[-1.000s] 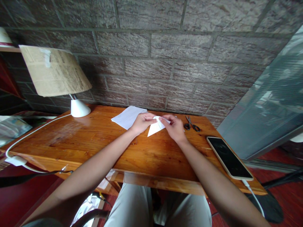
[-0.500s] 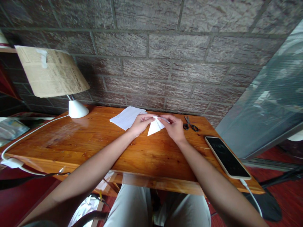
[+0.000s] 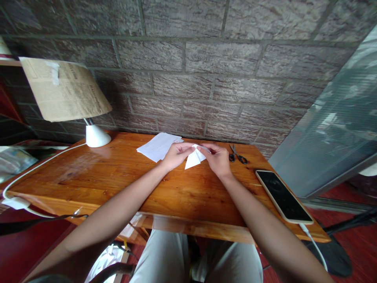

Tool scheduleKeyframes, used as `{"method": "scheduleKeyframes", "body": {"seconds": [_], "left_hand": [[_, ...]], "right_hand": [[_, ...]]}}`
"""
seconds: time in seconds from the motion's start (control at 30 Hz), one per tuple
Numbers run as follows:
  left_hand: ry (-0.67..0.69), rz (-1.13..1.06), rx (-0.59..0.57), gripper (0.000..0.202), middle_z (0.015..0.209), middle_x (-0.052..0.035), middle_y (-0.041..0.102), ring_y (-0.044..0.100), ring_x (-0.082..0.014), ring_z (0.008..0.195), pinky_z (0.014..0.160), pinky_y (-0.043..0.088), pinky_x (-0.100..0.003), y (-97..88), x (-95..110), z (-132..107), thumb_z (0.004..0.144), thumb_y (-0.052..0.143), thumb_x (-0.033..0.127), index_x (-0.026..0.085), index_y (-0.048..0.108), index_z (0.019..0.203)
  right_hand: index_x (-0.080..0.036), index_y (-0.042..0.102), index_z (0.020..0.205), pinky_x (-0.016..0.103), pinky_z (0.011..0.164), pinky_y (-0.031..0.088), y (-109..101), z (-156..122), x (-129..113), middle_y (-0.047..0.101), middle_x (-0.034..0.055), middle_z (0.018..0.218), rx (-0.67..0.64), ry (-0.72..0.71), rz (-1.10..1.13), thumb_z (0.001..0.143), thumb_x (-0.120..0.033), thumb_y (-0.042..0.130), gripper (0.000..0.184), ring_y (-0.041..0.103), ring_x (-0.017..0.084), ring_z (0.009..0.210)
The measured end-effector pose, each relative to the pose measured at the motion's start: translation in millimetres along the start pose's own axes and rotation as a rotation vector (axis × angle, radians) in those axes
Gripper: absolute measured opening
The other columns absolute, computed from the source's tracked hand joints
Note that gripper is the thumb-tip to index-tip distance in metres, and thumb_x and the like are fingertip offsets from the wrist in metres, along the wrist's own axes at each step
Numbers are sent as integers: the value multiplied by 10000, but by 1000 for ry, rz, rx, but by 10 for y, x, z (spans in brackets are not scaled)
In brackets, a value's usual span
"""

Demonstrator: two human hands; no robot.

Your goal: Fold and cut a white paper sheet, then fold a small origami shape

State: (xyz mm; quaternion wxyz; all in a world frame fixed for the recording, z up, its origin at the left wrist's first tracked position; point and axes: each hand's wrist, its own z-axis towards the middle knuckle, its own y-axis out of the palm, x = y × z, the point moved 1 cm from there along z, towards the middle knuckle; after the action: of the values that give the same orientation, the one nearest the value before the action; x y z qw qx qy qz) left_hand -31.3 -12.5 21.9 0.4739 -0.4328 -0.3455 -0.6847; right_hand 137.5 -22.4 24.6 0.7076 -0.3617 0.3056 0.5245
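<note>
A folded piece of white paper (image 3: 193, 159) is held between both hands above the wooden desk, with a pointed flap hanging toward me. My left hand (image 3: 176, 154) pinches its upper left edge, thumb and fingers closed on it. On the other side my right hand (image 3: 217, 158) grips the upper right part, its thumb pressed near the top fold. The two thumbs nearly meet at the top of the paper. Fingers partly hide the upper folds. Just left of my left hand lies a stack of white sheets (image 3: 159, 146); black-handled scissors (image 3: 238, 155) rest right of my right hand.
The wooden desk (image 3: 188, 196) stands against a brick wall. A lamp (image 3: 97, 136) with a newsprint shade is at the back left, its white cord running along the left side. A phone (image 3: 282, 195) with a charging cable lies near the right edge, beside a glass panel (image 3: 321, 129).
My left thumb and fingers have shifted slightly right, closer to the right thumb at the top of the paper. The paper's hanging flap has tilted a little. Other things stay put.
</note>
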Motion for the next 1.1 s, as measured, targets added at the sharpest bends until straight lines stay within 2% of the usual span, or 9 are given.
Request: {"method": "scheduleKeyframes", "body": {"seconds": [0.13, 0.4, 0.83, 1.0, 1.1], "left_hand": [[34, 9, -5, 369, 987, -92, 766, 699, -234, 893, 869, 511, -362, 15, -7, -7, 732, 770, 449, 149, 773, 947], [14, -6, 95, 371, 911, -87, 772, 697, -225, 830, 802, 520, -339, 9, -51, 9, 695, 798, 462, 140, 772, 877], [18, -11, 27, 374, 902, -83, 770, 692, -206, 788, 766, 517, -315, -6, -36, 15, 716, 782, 463, 138, 765, 901], [14, -22, 71, 390, 901, -79, 768, 686, -211, 812, 782, 509, -320, 13, -12, 8, 686, 801, 466, 142, 764, 899], [-19, -12, 88, 373, 843, -59, 759, 668, -195, 767, 740, 496, -303, 30, -20, 2, 688, 795, 474, 140, 765, 851]], "right_hand": [[-204, 775, 884, 329, 738, 550, 4, -10, -18, 777, 61, 925, -5, -17, 10, 750, -450, 741, 282, 708, 220, 800], [-185, 753, 888, 320, 729, 539, 22, -28, -16, 764, 71, 893, -37, -56, -13, 770, -481, 720, 320, 692, 211, 790], [-187, 731, 848, 316, 732, 543, 28, -20, 16, 754, 71, 888, -61, -68, 11, 761, -458, 740, 284, 692, 209, 799], [-192, 728, 887, 317, 741, 546, 20, -14, 43, 754, 70, 902, -63, -87, 18, 764, -441, 737, 278, 692, 210, 812], [-195, 724, 915, 317, 744, 545, 13, -11, 53, 752, 71, 906, -57, -89, 14, 788, -428, 711, 265, 690, 209, 818]]}}
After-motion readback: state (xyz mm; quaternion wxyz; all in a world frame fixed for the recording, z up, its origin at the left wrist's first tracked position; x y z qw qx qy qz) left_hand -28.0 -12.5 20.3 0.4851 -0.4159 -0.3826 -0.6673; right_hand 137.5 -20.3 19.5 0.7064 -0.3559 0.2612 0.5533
